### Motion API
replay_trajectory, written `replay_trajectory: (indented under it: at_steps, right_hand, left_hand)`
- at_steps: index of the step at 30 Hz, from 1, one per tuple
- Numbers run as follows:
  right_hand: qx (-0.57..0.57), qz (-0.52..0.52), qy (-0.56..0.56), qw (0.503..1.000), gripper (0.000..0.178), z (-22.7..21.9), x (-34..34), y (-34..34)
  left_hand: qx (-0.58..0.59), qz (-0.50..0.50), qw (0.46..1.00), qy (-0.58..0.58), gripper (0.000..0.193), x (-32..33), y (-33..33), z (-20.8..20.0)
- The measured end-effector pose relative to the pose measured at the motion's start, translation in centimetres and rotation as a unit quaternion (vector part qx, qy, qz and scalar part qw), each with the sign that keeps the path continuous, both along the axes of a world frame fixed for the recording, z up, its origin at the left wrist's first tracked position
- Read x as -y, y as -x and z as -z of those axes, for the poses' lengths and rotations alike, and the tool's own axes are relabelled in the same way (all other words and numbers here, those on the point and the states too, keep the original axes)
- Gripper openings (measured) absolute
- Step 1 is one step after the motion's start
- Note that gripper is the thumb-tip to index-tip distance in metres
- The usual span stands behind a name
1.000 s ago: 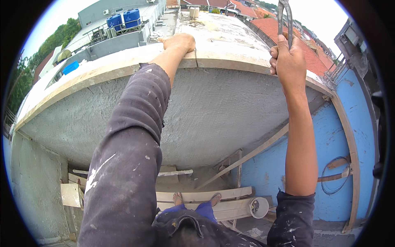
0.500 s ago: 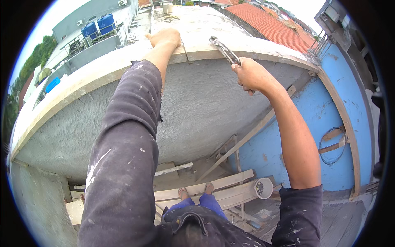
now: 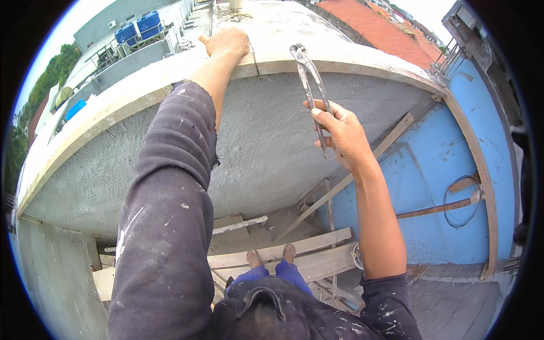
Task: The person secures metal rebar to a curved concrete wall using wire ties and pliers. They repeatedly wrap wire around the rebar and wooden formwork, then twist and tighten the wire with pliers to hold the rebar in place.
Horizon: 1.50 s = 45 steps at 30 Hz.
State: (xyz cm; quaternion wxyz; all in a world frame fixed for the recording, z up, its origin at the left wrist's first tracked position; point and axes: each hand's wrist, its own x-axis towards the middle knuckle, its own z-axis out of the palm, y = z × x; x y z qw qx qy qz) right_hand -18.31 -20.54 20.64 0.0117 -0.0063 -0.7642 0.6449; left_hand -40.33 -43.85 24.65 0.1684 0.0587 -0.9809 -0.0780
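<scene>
My right hand holds a pair of long-handled steel pincers by the handles, which stand apart. The pincers' head points up and lies in view over the wooden board along the wall's top edge. Farther left, my left hand rests curled on the pale top surface behind that board, the thumb out to the left. Its fingertips are hidden, so what it grips cannot be made out. Just right of it a thin dark wire crosses the board. Below hangs the grey plastered wall face.
I stand on narrow planks well below the wall top. A diagonal wooden brace runs down beside the blue wall, where a coil of wire hangs. A bucket is partly behind my right arm.
My right hand has moved lower and turned, bringing the pincers more upright with their handles spread wider. My left hand keeps its place on the wall top.
</scene>
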Motion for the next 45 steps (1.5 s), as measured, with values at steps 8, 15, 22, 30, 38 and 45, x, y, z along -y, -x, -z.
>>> replay_trajectory:
  at_steps: [8,15,22,30,38,45]
  right_hand:
    - [-0.113,0.000,-0.188,0.976,0.039,9.4,3.9,-1.8]
    - [-0.224,0.073,-0.373,0.897,0.051,9.0,5.9,-1.0]
    - [-0.207,0.098,-0.469,0.853,0.049,7.8,7.5,-1.8]
    - [-0.079,0.100,-0.454,0.882,0.051,5.2,9.5,-3.3]
    - [-0.035,0.099,-0.432,0.896,0.049,4.5,10.1,-3.6]
    - [-0.043,0.111,-0.442,0.889,0.049,5.5,9.8,-3.1]
  left_hand:
    - [-0.012,0.025,1.000,0.008,0.032,0.3,-0.5,-0.2]
    - [-0.020,0.016,0.999,0.023,0.033,0.4,0.5,0.4]
    - [-0.050,0.009,0.999,0.017,0.033,0.4,1.2,1.1]
    - [-0.062,0.010,0.998,0.013,0.033,0.3,1.1,1.2]
    - [-0.075,0.013,0.997,0.015,0.033,0.5,1.2,1.2]
    - [-0.089,0.015,0.996,0.016,0.033,0.5,1.2,1.4]
